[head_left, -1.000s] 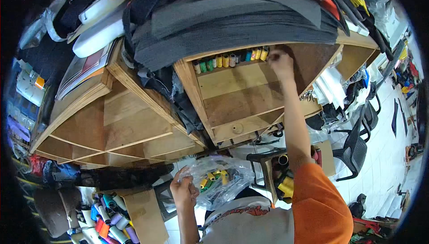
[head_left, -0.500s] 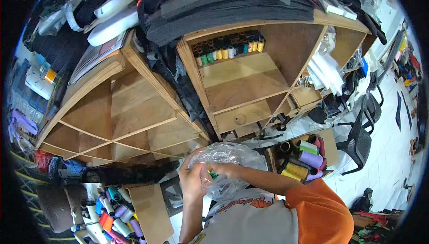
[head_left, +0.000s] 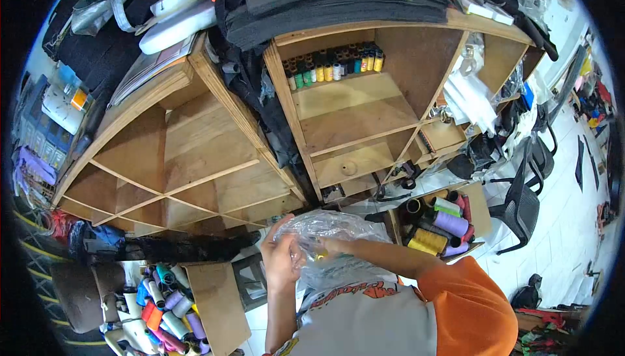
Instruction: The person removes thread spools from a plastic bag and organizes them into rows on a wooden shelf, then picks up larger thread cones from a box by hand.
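A clear plastic bag point(head_left: 355, 227) is held in front of my chest. My left hand point(head_left: 284, 259) is closed on the bag's left side, fingers bunched in the film. My right hand point(head_left: 334, 248) reaches into the bag from the right, and crinkled plastic covers its fingers, so their grip is hidden. Beside its fingertips shows a small yellow item point(head_left: 320, 257), blurred by the film; its kind is not clear.
A wooden shelf point(head_left: 364, 127) holds rows of small thread spools point(head_left: 336, 71). Another wooden shelf unit point(head_left: 166, 194) stands left. Cardboard boxes of large thread cones point(head_left: 449, 222) and mixed cones point(head_left: 170, 310) flank me. A black chair point(head_left: 523, 209) is at right.
My right hand has gone deeper into the bag, its fingers now behind the plastic. A green and yellow item near the fingertips now shows only yellow. The view has shifted slightly.
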Motion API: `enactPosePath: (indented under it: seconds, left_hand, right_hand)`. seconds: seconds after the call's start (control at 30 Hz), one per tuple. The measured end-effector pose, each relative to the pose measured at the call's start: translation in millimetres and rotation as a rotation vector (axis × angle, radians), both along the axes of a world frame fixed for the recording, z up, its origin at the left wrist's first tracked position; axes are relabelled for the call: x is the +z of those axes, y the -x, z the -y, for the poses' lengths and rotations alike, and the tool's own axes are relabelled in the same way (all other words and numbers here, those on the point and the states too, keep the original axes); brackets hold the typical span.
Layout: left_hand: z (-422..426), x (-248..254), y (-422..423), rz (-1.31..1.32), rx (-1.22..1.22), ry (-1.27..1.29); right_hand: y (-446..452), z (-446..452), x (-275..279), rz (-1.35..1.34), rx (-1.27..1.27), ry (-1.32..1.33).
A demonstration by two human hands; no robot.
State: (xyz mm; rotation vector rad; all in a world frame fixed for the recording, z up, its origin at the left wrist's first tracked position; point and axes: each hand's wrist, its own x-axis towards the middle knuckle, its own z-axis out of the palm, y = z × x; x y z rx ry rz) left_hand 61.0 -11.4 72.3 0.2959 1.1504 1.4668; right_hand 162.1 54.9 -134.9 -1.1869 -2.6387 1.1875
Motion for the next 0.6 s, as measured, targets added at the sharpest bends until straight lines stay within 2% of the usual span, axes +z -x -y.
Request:
enactPosePath:
  seconds: [0.33,0.47,0.5,0.57,0.6]
  left_hand:
    - [-3.5,-0.5,-0.8,-0.046,-0.035,0.014]
    - [-5.7,-3.1,10.0,-0.069,0.019,0.027]
    - [-7.3,3.2,10.0,-0.117,0.038,0.038]
    - [-8.7,-1.5,20.1,-0.11,0.062,0.042]
    - [-8.6,-3.8,24.3,-0.106,0.076,0.047]
  right_hand:
    - [-8.0,9.6,-5.9,0.012,-0.005,0.006]
    - [-27.2,-1.0,13.1,0.037,0.104,0.095]
    - [-33.8,-8.1,36.9,0.058,0.174,0.178]
    - [-46.4,-40.2,191.4,0.228,0.294,0.555]
    - [-53.8,-49.9,181.7,-0.094,0.318,0.701]
